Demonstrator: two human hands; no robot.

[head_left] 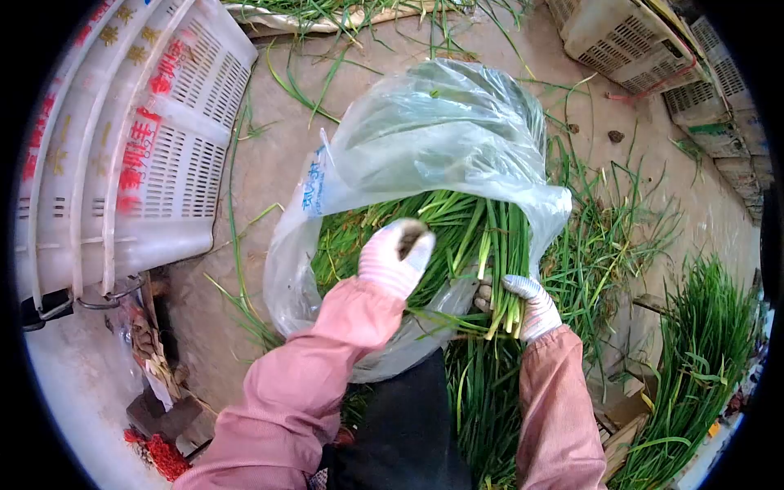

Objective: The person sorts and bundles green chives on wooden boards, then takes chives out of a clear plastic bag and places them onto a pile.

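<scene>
A clear plastic bag (pixel 441 155) with blue print lies on the ground before me, its mouth facing me. Inside it are garlic chives (pixel 351 237). My right hand (pixel 532 309), in a striped glove, grips a bunch of garlic chives (pixel 502 257) near the pale stem ends at the bag's right side. Just in front of the mouth, my left hand (pixel 398 257) is closed, its thumb and fingers curled together. Whatever it may hold is hidden. The bag's lower edge (pixel 392 351) hangs loose beneath my left wrist.
Stacked white crates (pixel 184 122) stand on the left, and more crates (pixel 629 45) at the upper right. Loose chives (pixel 604 237) litter the ground right of the bag. A large pile of chives (pixel 694 351) lies at far right. Red netting (pixel 163 456) is at lower left.
</scene>
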